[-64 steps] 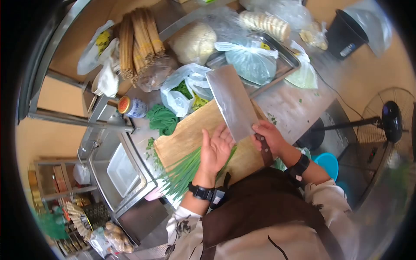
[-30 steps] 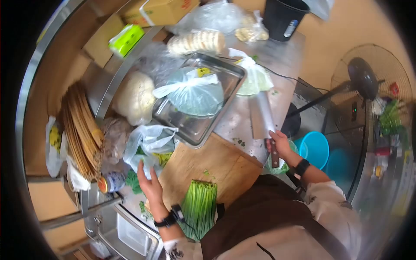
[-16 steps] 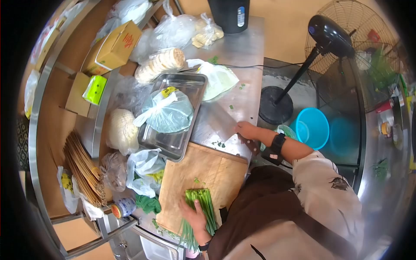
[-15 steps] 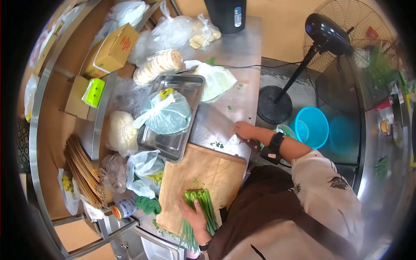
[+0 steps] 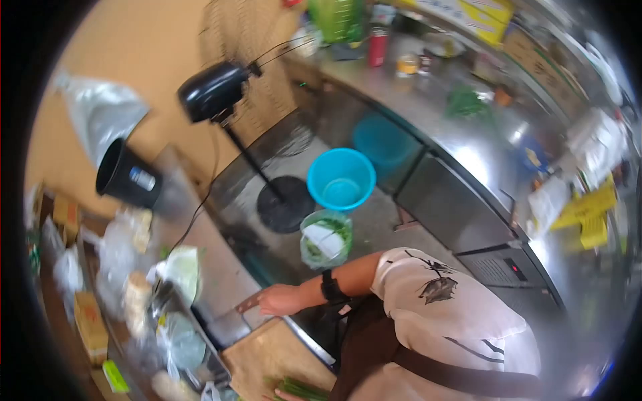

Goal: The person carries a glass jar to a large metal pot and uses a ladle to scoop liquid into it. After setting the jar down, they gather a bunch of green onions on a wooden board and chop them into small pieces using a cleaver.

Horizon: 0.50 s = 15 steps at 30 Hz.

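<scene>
My right hand point(image 5: 279, 299) is closed around the riveted brown handle of a cleaver point(image 5: 227, 329). Its wide metal blade lies on the steel counter beyond the cutting board. On the wooden cutting board point(image 5: 267, 357) is a bunch of long green stalks like scallions point(image 5: 305, 387), cut off by the lower frame edge. Only a sliver of my left hand point(image 5: 287, 396) shows beside the stalks; its fingers cannot be made out. A metal tray point(image 5: 208, 347) sits left of the board, holding a tied plastic bag point(image 5: 184, 339).
A turquoise bucket point(image 5: 341, 179), a black pedestal fan point(image 5: 214, 90) and a plastic bag of greens point(image 5: 326, 239) stand on the floor to the right. A black bin point(image 5: 128, 175) is at the counter's far end. Another steel counter point(image 5: 428, 123) runs along the right.
My view has swung right, toward the floor and the second counter. The board and my left hand have slipped to the bottom edge. My right hand still grips the cleaver.
</scene>
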Each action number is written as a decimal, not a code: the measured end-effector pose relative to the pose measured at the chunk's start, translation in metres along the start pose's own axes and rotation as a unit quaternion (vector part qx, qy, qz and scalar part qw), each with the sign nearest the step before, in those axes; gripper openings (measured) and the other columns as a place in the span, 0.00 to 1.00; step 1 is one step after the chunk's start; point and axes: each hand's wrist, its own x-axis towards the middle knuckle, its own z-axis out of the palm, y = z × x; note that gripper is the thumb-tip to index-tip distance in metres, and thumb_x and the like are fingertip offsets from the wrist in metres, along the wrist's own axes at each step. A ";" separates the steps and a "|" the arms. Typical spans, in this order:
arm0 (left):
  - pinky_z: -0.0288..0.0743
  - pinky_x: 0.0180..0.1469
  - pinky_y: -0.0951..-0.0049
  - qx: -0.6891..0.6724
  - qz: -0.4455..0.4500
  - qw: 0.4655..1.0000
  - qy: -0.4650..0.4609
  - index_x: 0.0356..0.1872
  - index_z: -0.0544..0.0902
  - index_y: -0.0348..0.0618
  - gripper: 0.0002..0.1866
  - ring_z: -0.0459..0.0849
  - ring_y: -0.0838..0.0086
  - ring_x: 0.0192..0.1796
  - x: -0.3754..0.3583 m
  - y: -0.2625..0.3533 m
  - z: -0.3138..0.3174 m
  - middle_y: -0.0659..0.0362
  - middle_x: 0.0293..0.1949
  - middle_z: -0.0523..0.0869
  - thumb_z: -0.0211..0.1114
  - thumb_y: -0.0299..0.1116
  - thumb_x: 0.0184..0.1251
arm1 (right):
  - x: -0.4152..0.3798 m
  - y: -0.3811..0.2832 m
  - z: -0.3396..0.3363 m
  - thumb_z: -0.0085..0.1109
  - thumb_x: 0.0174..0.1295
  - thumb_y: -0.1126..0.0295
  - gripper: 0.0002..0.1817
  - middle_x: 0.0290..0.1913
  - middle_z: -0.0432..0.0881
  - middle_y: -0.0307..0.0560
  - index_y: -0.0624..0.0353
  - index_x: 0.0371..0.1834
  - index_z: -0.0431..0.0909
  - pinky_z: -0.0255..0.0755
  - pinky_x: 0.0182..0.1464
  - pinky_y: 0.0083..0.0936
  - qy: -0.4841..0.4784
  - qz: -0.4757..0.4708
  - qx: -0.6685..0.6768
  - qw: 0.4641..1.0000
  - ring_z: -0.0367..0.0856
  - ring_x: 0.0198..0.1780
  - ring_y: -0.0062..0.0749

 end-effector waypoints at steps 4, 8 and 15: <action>0.75 0.54 0.58 -0.032 0.099 0.988 0.112 0.48 0.81 0.30 0.22 0.82 0.49 0.48 0.013 0.024 0.001 0.41 0.45 0.84 0.53 0.44 0.73 | -0.126 0.059 -0.043 0.63 0.56 0.63 0.19 0.48 0.78 0.55 0.58 0.49 0.76 0.71 0.52 0.46 0.165 0.137 -0.023 0.977 0.77 0.50 0.55; 0.75 0.55 0.58 -0.157 0.138 0.965 0.157 0.47 0.81 0.31 0.20 0.82 0.49 0.48 0.032 0.077 -0.008 0.40 0.44 0.84 0.55 0.42 0.73 | -0.259 0.064 -0.141 0.66 0.53 0.62 0.18 0.46 0.79 0.55 0.57 0.45 0.78 0.71 0.50 0.46 0.320 0.339 -0.167 0.869 0.78 0.49 0.54; 0.74 0.56 0.57 -0.234 0.202 0.933 0.182 0.49 0.80 0.31 0.20 0.81 0.48 0.50 0.053 0.142 0.024 0.39 0.48 0.82 0.58 0.42 0.72 | -0.554 0.050 -0.232 0.62 0.53 0.68 0.32 0.62 0.67 0.61 0.65 0.62 0.66 0.68 0.60 0.39 0.550 0.638 -0.412 0.347 0.68 0.62 0.55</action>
